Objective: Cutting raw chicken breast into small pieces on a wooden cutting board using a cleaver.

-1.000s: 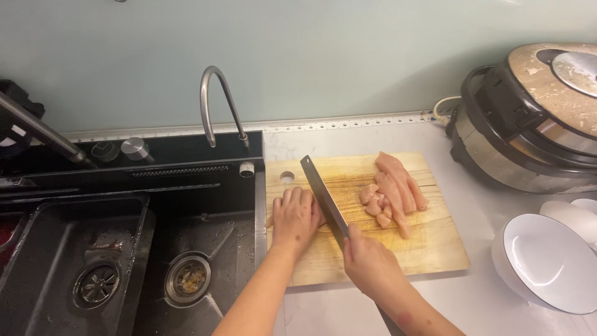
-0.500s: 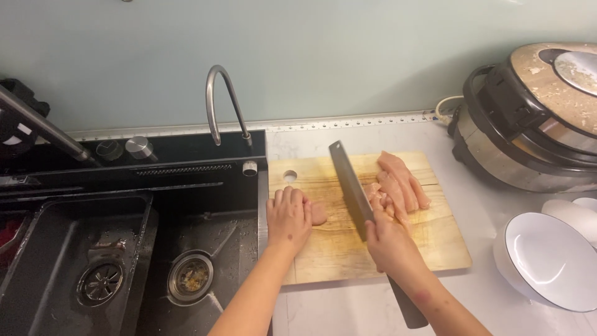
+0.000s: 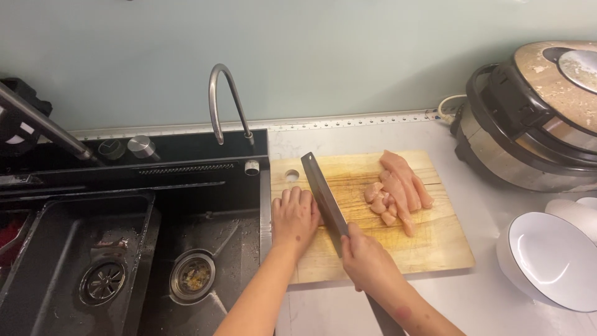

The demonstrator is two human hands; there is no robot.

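While the right hand (image 3: 368, 261) grips the cleaver (image 3: 323, 194), the left hand (image 3: 295, 214) presses flat on the cutting board (image 3: 429, 252) (meat under it hidden). Raw chicken strips (image 3: 398, 190) lie right of the blade; best keep fingertips curled back.

Meat (image 3: 398, 190) on board (image 3: 429, 252); sink (image 3: 124, 249) left; bowl (image 3: 556, 258) right.

Two bare forearms, left hand (image 3: 295, 216), right hand (image 3: 368, 261), no sleeves.
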